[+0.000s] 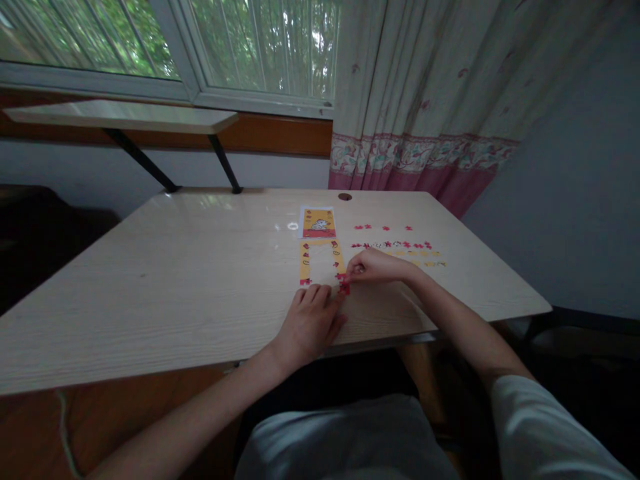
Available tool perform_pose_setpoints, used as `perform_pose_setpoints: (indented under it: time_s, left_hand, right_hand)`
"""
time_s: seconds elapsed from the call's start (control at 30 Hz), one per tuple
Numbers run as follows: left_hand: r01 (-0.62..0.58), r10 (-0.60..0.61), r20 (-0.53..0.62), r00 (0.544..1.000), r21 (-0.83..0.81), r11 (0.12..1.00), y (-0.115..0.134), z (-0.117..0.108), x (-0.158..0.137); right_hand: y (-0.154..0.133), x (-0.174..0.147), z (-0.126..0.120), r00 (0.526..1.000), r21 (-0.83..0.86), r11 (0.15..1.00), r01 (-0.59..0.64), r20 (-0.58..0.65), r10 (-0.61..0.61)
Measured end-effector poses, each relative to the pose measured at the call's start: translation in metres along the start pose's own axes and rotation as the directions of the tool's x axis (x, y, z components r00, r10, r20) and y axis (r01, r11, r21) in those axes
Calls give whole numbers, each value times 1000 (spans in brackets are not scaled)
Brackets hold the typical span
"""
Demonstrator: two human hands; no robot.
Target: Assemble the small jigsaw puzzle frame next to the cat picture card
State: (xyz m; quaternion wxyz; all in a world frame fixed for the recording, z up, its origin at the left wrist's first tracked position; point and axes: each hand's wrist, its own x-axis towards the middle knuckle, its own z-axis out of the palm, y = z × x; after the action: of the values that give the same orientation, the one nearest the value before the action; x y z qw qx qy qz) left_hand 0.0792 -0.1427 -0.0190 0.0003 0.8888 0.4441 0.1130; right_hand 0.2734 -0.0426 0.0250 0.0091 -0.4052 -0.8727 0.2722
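A partly joined jigsaw puzzle [304, 260] lies on the table, its yellow and red edge pieces forming a frame around bare tabletop. My left hand [311, 321] rests flat at the frame's lower edge, fingers stretched out and index finger reaching toward the lower right corner. At that corner my right hand [376, 267] pinches a red puzzle piece [345, 287], which touches or nearly touches the pieces beside it. The fingertips partly cover the piece. Just above the frame lies a reference picture [319, 223] of a white animal on yellow and red.
Loose red puzzle pieces [386, 229] and rows of red, white and yellow pieces [420, 246] lie to the right, some behind my right hand. A raised shelf [125, 115] stands at the back left. The table [175, 287] has a cable hole [345, 197] near the curtain [400, 133].
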Motion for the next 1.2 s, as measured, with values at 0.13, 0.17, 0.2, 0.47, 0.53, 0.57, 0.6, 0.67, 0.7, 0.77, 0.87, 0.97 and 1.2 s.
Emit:
perform_pose_setpoints:
  time_s: [0.13,0.17,0.2,0.47,0.53,0.57,0.6,0.67,0.7,0.77,0.87,0.97,1.2]
  left_hand:
    - [-2,3,14,1000,-22,1000,0,0,0]
    - [-2,2,20,1000,-30,1000,0,-1,0]
    - [-2,3,26,1000,-38,999,-1,-1,0]
    - [-8,10,26,1000,-69,998,-5,-1,0]
    - [-13,15,25,1000,-75,997,-6,-1,0]
    - [-18,19,23,1000,-79,997,-7,-1,0]
    - [-25,27,24,999,-85,996,-8,-2,0]
    - [-47,51,35,998,-102,994,-13,-5,0]
    - [-60,65,41,997,-110,992,-16,-8,1]
    - [-73,77,32,997,-116,991,-26,-15,5]
    - [-85,86,11,996,-79,993,-45,-25,17]
    - [-131,134,33,990,-69,989,-65,-27,35]
    - [-250,255,88,963,-67,966,-85,-9,58]
  right_hand:
    - [-3,-4,2,999,-98,995,-33,-6,33]
    - [-3,-5,3,1000,-116,993,-26,-6,25]
    - [-4,-6,5,1000,-126,992,-16,-8,15]
    - [-3,-6,12,999,-140,990,17,-49,-24]
    - [-3,-5,11,999,-141,990,21,-45,-27]
    - [-4,-6,10,999,-139,990,25,-41,-31]
    - [-4,-6,10,999,-136,990,32,-35,-37]
    - [-5,-6,10,998,-126,991,48,-24,-52]
    - [-5,-6,10,998,-119,991,53,-21,-56]
    - [-5,-7,10,998,-98,994,56,-16,-58]
    - [-4,-7,11,999,-56,998,39,1,-39]
    - [-3,-6,12,1000,-35,999,12,15,-12]
    - [1,-5,14,1000,-23,1000,6,-7,-7]
